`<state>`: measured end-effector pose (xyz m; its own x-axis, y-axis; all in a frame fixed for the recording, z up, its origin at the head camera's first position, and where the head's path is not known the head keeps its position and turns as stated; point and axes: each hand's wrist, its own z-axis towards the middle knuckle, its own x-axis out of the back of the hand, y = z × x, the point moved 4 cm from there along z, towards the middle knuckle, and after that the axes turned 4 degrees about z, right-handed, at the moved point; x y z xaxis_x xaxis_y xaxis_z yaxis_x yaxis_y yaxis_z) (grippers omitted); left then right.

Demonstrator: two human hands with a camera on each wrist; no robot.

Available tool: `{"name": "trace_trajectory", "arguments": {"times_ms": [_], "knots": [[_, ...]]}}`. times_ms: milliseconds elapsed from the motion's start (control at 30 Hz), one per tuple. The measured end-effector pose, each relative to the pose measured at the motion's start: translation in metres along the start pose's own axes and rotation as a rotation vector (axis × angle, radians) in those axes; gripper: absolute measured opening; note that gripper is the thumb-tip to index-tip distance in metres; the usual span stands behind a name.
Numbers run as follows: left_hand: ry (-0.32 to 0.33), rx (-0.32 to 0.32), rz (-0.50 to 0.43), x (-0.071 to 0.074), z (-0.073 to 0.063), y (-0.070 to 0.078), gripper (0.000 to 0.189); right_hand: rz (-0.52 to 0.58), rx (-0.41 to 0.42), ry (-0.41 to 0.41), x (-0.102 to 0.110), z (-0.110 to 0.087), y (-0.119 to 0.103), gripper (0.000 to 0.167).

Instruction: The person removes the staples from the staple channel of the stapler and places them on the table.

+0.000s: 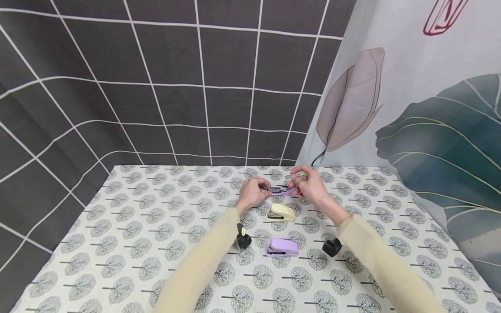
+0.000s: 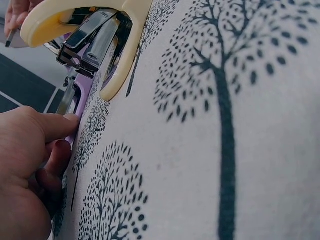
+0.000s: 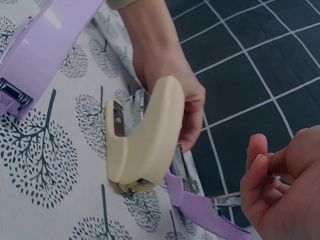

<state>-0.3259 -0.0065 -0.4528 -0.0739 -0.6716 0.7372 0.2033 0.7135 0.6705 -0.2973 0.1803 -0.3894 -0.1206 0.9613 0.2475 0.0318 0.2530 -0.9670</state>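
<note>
At the far side of the table, a purple stapler (image 1: pixel 288 191) lies opened out, its metal channel showing. My left hand (image 1: pixel 252 192) grips its left end between thumb and fingers, and the left wrist view has that thumb (image 2: pixel 62 125) right at the purple edge. Over the stapler's right end is my right hand (image 1: pixel 311 187), pinching a thin grey strip (image 1: pixel 289 176). The right wrist view shows this hand's (image 3: pixel 285 185) thumb and fingertip pressed together, with the strip mostly hidden. Close in front of both hands stands a cream stapler (image 1: pixel 283 212).
Nearer me, a second purple stapler (image 1: pixel 284 246) rests on the tree-patterned tablecloth (image 1: pixel 156 252). Black wrist cameras (image 1: pixel 243 238) sit by both forearms. A dark gridded curtain (image 1: pixel 172 87) hangs behind the table, with a leaf-print curtain (image 1: pixel 415 108) to the right.
</note>
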Motion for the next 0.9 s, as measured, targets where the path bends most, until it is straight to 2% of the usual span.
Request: {"name": "trace_trajectory", "arguments": {"times_ms": [133,333,467,567,900], "knots": [[0.005,-0.001,0.001,0.001,0.0,0.0,0.022,0.027,0.011,0.007,0.012,-0.002,-0.003,0.026],[-0.002,0.014,-0.013,0.002,-0.001,0.001,0.022,0.078,-0.021,0.039,0.028,-0.004,-0.002,0.024],[-0.011,0.023,-0.022,0.001,-0.002,0.001,0.023,0.076,-0.02,0.067,0.039,-0.006,0.001,0.026],[-0.02,0.027,-0.031,0.001,-0.002,0.001,0.023,0.056,-0.019,0.086,0.049,-0.007,0.006,0.029],[-0.011,0.027,-0.016,-0.001,-0.002,0.001,0.022,0.04,-0.095,0.124,0.071,-0.008,0.03,0.031]]}}
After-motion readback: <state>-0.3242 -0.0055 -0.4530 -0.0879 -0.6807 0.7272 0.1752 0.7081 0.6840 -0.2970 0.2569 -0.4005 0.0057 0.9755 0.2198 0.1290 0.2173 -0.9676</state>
